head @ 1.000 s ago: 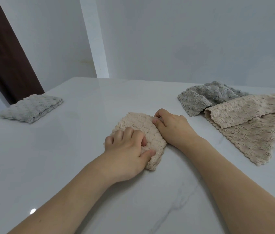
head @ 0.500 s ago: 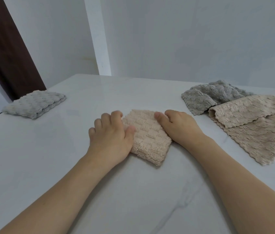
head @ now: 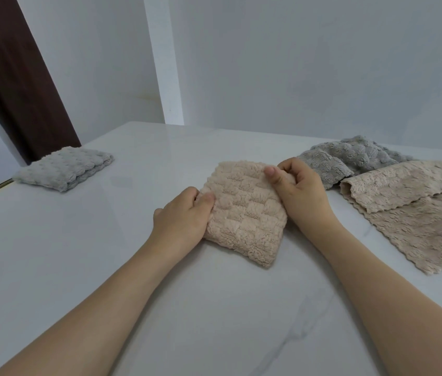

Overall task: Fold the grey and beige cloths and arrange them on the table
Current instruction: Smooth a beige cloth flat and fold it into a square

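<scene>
At the far left of the white desk lies a folded grey cloth, well apart from the hands. In the middle, the left hand pinches the left edge of the folded beige cloth, thumb on top; the right hand grips its far right corner with curled fingers. To the right lie a crumpled grey cloth and an unfolded beige cloth, overlapping.

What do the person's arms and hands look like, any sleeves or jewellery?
Both forearms are bare as far as the picture shows, with no sleeves in view. The left hand and right hand wear no gloves, and no watch or bracelet shows at either wrist. Fingernails are short and unpainted.
</scene>
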Demonstrator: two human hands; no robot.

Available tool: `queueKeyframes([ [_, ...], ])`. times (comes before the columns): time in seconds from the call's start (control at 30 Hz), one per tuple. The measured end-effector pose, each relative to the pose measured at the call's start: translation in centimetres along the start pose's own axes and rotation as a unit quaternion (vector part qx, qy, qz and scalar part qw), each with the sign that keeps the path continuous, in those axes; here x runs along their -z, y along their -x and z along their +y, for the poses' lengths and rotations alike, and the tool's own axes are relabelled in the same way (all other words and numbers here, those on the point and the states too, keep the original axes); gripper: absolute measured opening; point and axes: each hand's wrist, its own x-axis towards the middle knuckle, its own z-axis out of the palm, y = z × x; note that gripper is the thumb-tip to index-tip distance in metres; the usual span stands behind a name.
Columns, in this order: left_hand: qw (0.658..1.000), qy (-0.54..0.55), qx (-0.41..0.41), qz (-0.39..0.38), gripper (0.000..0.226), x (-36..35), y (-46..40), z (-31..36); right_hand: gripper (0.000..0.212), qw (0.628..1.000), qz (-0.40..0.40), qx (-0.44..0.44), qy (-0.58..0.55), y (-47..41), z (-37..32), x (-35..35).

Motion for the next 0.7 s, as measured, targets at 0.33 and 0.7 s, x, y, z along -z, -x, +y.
queueKeyframes([
  [0.33, 0.995, 0.079, -0.036, 0.049, 0.015, -0.4, -0.8, -1.0, 0.037, 0.984, -0.07, -0.161, -0.008, 0.0, -0.9, -0.9],
  [0.7, 0.998, 0.066, 0.019, -0.006, 0.022, -0.6, -2.4, 0.1, 0.026, 0.991, -0.01, -0.113, 0.068, 0.8, -1.2, -2.1],
])
